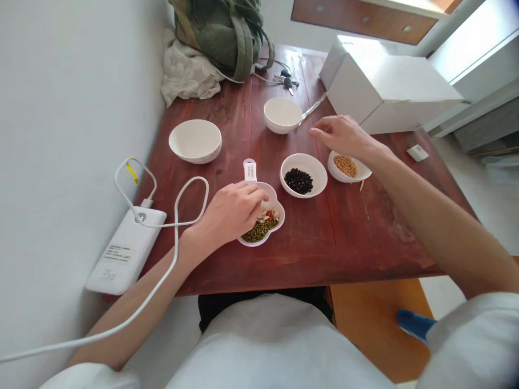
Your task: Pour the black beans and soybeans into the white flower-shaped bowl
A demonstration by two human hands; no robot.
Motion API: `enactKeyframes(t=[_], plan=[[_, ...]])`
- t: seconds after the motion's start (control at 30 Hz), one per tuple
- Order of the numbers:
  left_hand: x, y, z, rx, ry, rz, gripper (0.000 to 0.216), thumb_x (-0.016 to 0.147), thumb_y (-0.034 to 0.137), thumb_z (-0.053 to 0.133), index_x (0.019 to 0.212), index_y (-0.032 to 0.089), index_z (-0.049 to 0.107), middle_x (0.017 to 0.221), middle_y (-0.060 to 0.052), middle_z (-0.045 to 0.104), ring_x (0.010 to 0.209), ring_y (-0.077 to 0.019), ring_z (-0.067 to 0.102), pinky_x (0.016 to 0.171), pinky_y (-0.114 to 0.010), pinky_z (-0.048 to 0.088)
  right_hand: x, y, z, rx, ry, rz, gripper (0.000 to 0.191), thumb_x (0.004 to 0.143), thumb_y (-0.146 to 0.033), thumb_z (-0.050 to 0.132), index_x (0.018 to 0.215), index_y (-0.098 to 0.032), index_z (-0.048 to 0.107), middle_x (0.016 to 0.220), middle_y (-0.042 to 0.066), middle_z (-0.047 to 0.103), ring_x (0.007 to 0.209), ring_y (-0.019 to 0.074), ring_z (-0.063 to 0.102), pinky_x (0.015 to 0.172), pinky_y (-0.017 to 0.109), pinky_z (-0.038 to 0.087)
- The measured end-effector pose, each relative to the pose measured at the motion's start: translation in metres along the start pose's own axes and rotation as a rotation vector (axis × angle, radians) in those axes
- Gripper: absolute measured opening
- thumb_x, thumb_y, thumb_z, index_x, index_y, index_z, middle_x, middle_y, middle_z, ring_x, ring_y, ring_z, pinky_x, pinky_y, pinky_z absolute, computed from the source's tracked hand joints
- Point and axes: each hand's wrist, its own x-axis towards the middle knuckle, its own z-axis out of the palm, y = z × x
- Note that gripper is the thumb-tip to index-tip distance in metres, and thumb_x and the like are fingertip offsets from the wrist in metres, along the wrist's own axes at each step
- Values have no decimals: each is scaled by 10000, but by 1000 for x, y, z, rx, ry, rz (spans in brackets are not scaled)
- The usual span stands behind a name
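Left hand: narrow, curled over lobed bowl of mixed beans (grip on white handle: cannot tell).
Right hand: wide, fingers spread, just above yellow-grain bowl.

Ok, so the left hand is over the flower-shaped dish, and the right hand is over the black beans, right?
Not quite: the head view shows the right hand over the bowl of yellow grains instead. The left hand over the flower-shaped dish is as you said.
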Motion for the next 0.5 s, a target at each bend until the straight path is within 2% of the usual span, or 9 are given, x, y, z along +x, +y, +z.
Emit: enactKeyframes(t=[0.1,0.2,0.33,0.4,0.47,0.5], plan=[[0,-4,-4,-56,145,-73,257,1009,123,499,1040,169,750,1078,-80,799,985,-286,702,899,-458,532,-24,-2,1,-46,-126,-105,464,1004,-573,565,1141,-204,812,1115,131,807,1041,310,708,975,482,494],[0,-9,-7,-165,279,-139,273,954,61,482,972,173,730,986,-74,777,931,-256,690,879,-426,528,-30,-5,5,-101,-242,-171,507,1006,-631,512,1156,-242,800,1116,106,798,1115,324,695,1025,509,429],[1,-14,-8,-194,378,-179,274,870,5,497,918,190,694,926,-53,751,904,-239,660,874,-408,531,-28,-15,11,-175,-354,-184,491,1017,-611,470,889,-210,722,1010,106,781,1004,312,695,980,502,399],[3,-15,-8,-153,373,-176,218,881,47,549,942,189,702,997,-70,764,988,-264,662,945,-443,536,-27,-17,14,-193,-368,-200,486,1015,-608,468,775,-210,609,952,109,766,954,310,684,962,497,392],[3,-13,-7,-127,334,-154,151,929,157,622,1039,178,725,1191,-112,764,1163,-302,661,1068,-493,521,-28,-18,16,-182,-359,-215,486,1014,-615,463,737,-222,527,904,101,752,903,298,667,949,487,384],[4,-12,-7,-118,305,-136,193,946,227,659,1118,169,727,1312,-136,737,1271,-322,639,1138,-517,496,-29,-18,17,-170,-351,-218,488,1016,-620,455,729,-227,502,876,93,743,866,286,655,936,477,382]])
